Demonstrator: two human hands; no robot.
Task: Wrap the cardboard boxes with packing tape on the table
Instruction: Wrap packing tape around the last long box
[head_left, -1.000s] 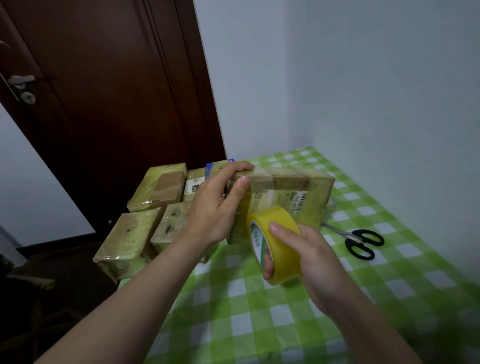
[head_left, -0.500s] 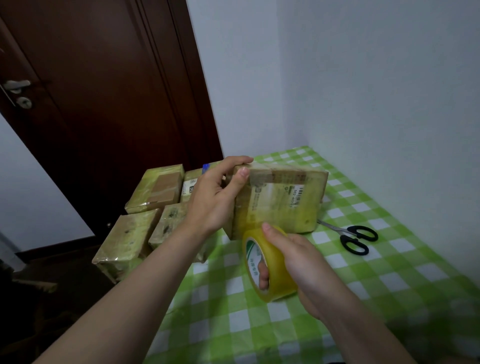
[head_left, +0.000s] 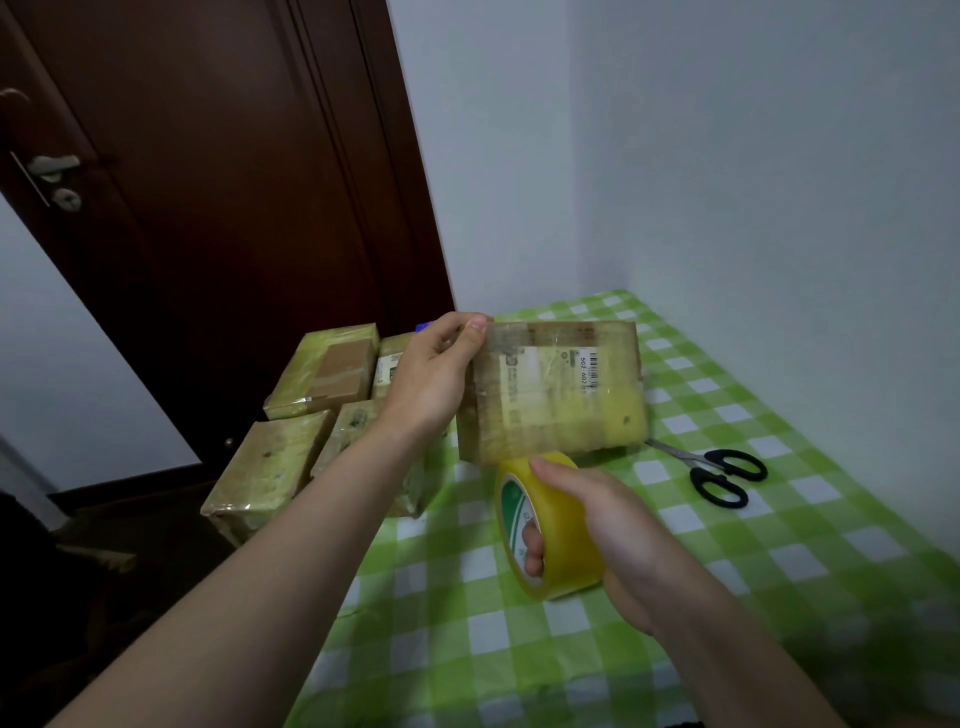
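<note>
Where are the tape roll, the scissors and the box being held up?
tape roll (head_left: 565, 545), head view, on its yellow outer band.
scissors (head_left: 702, 469), head view, on the black handles.
held box (head_left: 561, 400), head view, on its taped front face.

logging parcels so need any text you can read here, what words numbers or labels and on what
"502-602", beside a barcode on the label of the held box
Other print on that label: too blurred
Green print inside the tape roll: too blurred
White label on a box behind: too small
</note>
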